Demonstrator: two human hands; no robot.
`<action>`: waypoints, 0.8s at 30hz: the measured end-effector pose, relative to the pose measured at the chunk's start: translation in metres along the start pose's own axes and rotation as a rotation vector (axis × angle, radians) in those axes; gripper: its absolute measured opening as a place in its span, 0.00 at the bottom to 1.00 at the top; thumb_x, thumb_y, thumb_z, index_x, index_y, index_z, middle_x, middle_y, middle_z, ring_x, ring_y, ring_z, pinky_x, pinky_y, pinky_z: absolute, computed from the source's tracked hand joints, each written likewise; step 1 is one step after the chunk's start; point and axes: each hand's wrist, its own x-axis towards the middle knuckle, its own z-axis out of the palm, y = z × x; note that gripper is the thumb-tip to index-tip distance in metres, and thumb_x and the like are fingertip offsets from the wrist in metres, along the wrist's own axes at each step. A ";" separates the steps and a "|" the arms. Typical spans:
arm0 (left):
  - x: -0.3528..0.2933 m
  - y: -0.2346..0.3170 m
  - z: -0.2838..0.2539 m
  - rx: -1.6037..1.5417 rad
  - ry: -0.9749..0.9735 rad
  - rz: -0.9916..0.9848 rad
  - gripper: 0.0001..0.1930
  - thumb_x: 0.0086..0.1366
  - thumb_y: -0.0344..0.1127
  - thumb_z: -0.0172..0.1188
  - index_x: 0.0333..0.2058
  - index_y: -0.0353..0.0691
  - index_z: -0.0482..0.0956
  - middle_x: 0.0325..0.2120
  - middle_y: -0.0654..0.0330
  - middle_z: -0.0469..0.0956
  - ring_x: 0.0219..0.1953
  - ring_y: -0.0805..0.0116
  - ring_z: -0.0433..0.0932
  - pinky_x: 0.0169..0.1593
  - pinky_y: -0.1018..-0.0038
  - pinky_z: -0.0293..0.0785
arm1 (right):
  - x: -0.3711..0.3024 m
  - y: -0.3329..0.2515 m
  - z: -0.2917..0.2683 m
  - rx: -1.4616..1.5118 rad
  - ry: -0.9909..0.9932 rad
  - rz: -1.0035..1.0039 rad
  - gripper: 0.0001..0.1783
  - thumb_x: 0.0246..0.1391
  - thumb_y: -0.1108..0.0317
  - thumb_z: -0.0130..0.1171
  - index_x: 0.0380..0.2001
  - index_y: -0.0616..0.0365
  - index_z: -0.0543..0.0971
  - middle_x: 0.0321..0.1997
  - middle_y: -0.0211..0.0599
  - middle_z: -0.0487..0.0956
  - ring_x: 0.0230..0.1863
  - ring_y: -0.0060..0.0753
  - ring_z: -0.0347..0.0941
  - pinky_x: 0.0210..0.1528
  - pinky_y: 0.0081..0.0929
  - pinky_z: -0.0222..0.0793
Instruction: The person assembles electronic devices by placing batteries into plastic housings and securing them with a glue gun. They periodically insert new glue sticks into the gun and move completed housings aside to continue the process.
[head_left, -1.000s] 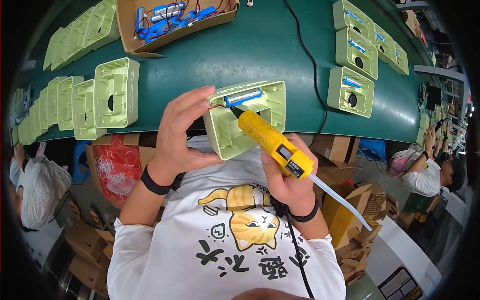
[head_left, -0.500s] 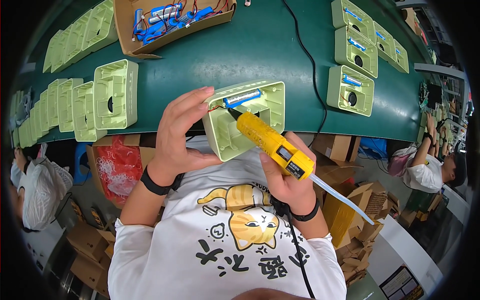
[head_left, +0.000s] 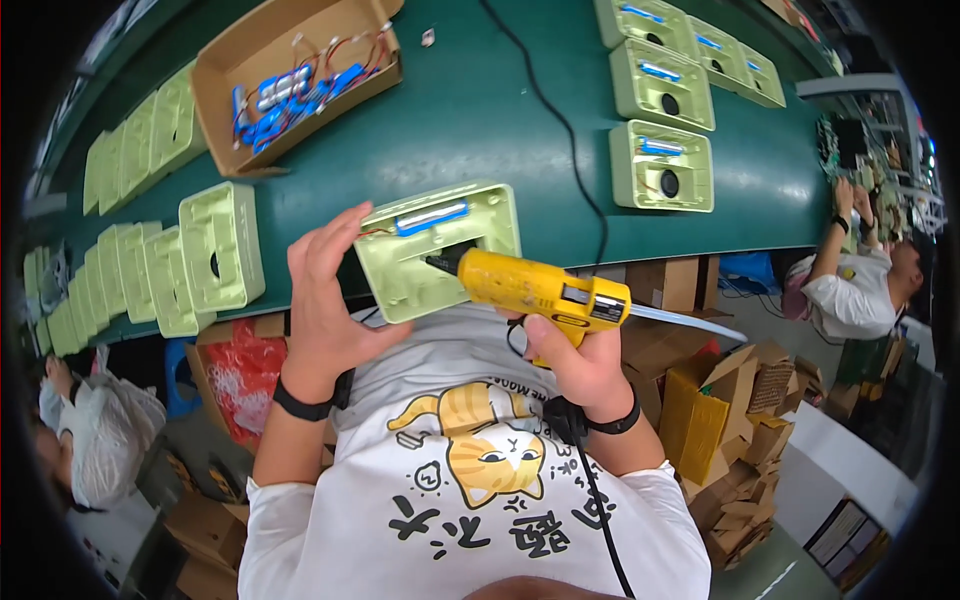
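My left hand grips the left side of a pale green plastic housing, its open side tilted toward me. Inside, along the top wall, lies a blue battery with a thin red wire at its left end. A yellow hot glue gun is in my right hand, fingers wrapped round its handle. Its black nozzle points left over the inside of the housing, below the battery. A translucent glue stick sticks out of its back end. The gun hides the housing's lower right part.
A cardboard box of blue wired batteries stands at the back left. Rows of green housings line the left; others with batteries stand at the right. A black cable crosses the green table. Co-workers sit at both sides.
The glue gun's nozzle has left the battery's wire end and is lower in the housing, the gun now nearly level. The whole view has turned and shifted somewhat.
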 end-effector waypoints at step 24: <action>0.281 0.015 0.202 -0.349 -0.339 -0.141 0.58 0.59 0.37 0.84 0.81 0.32 0.58 0.69 0.42 0.72 0.50 0.58 0.86 0.54 0.63 0.86 | -0.054 0.024 -0.050 0.503 0.254 -0.089 0.23 0.78 0.54 0.63 0.57 0.65 0.82 0.51 0.56 0.88 0.32 0.36 0.85 0.36 0.32 0.83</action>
